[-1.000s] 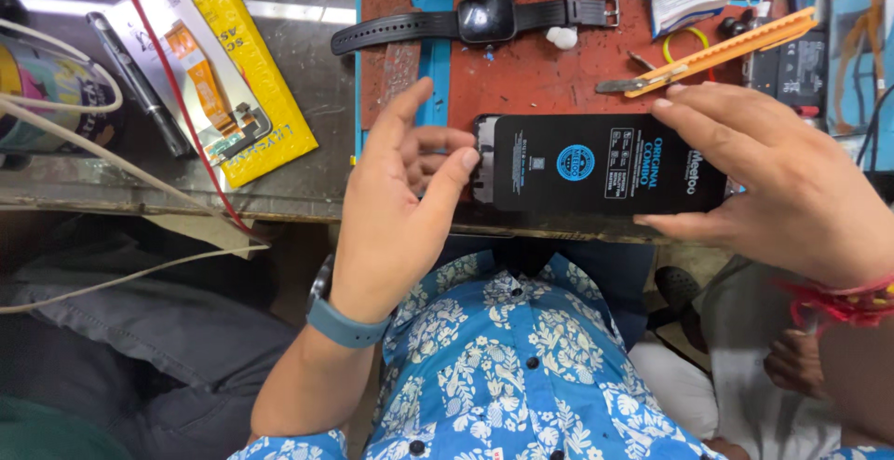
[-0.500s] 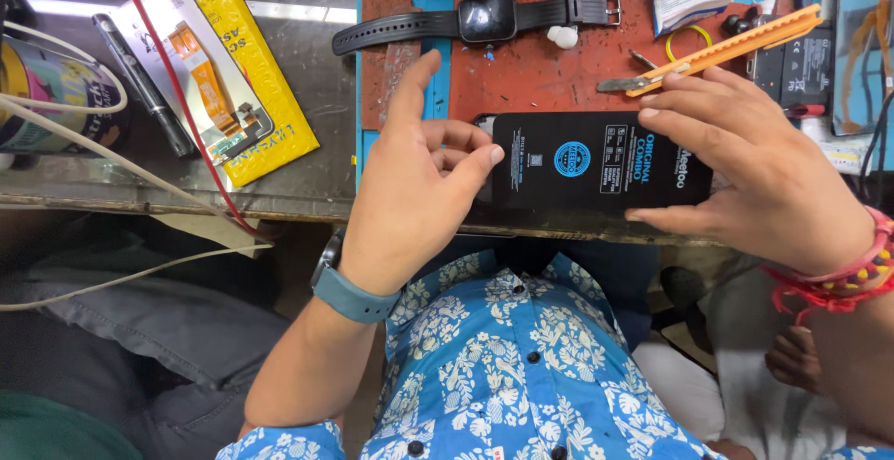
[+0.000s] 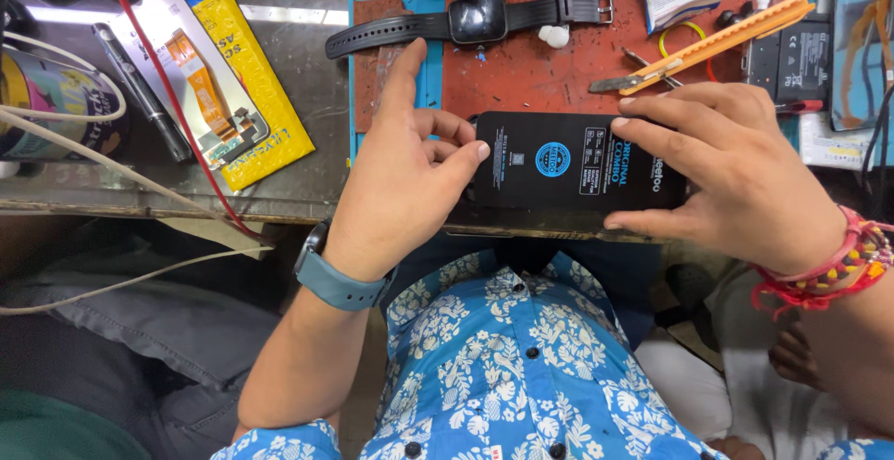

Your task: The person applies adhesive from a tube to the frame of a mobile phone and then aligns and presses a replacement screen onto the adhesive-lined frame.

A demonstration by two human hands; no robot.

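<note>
A flat black phone display panel [image 3: 568, 173] with white print and a blue round sticker lies across the front edge of the workbench. My right hand [image 3: 736, 176] grips its right end, fingers on top and thumb along the near edge. At its left end my left hand [image 3: 400, 181] pinches the corner with thumb and bent fingers, the index finger pointing up over the red mat [image 3: 540, 69]. A blue-grey watch sits on my left wrist, and red thread bands circle my right wrist.
A black smartwatch [image 3: 475, 20] lies on the red mat beside a white earbud tip [image 3: 556, 35]. An orange tool [image 3: 717, 41] and tweezers [image 3: 633, 78] lie at the right. At the left are a yellow packet [image 3: 256, 78], a display part with orange flex [image 3: 200, 87], a red cable and a can [image 3: 51, 106].
My left hand has shifted a little along the panel's left end and its fingers have curled in onto the corner. My right hand keeps its hold.
</note>
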